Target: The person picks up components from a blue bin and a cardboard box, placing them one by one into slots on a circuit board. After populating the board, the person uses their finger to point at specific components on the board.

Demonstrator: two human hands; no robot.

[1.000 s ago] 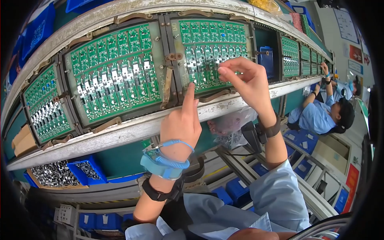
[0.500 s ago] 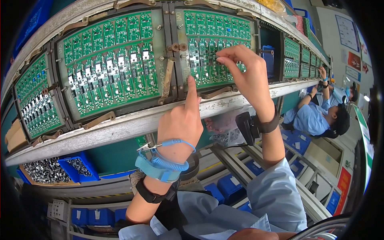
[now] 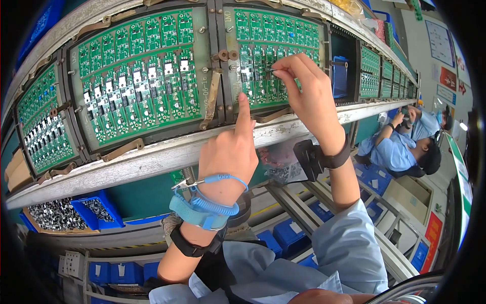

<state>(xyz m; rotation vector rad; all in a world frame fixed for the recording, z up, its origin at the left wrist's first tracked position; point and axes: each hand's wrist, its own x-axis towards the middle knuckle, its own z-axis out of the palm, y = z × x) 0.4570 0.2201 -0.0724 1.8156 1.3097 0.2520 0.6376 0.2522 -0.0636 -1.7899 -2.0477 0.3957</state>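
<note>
The right hand (image 3: 309, 91) is pinching what appears to be a small component against the right green circuit panel (image 3: 276, 55), fingertips pressed together. The left hand (image 3: 230, 152), nearer and lower-left, is extending one index finger, touching the panel's lower edge.

Part at right hand (image 3: 309, 96) fingertips: too small to tell.
Board (image 3: 276, 55): partly hidden by that hand.
Bin (image 3: 93, 210) contents: too small to tell.

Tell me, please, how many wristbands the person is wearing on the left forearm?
2: a blue coiled-cord wristband nearest the left hand, and a black wristband just below it, toward the elbow. A sleeve may hide others.
</note>
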